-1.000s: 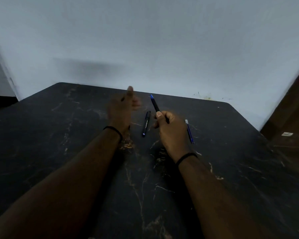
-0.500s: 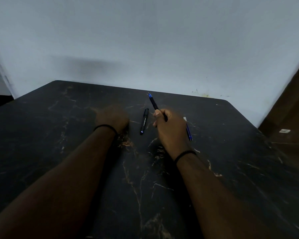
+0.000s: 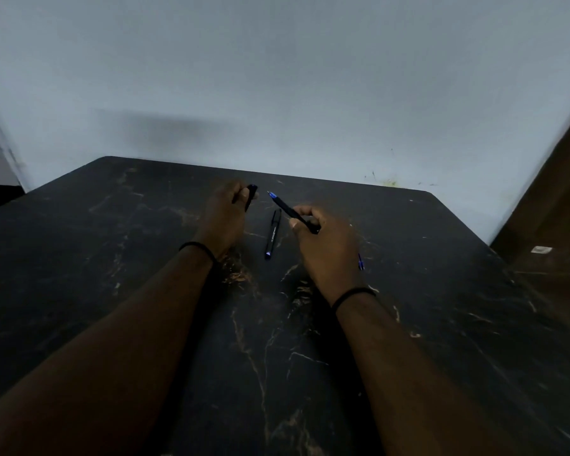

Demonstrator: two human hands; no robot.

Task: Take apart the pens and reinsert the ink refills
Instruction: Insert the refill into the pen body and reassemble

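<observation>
- Right hand [image 3: 326,245] grips a black pen [image 3: 292,212], fingers and thumb curled round the rear of the barrel, blue tip up and slanting towards the left — held free of the surface, I'd say, so the other hand can get at that end.
- Left hand [image 3: 226,212] is curled round a short black piece [image 3: 251,196], which looks like a pen cap; it sits just beside the raised tip, not touching it.
- Judging by that gap, this is either a cap just off or one about to go on — I cannot tell which.
- Between the two hands, a second black pen [image 3: 273,235] lies flat on the tabletop [image 3: 112,258], blue end towards the person, untouched and seemingly waiting its turn.
- Peeking out beside the right wrist, a thin blue part [image 3: 361,262] rests on the surface — likely an ink refill or slim pen, mostly hidden by the hand.
- Black bands circle both wrists; a pale wall [image 3: 277,77] backs the dark, marble-veined tabletop.
</observation>
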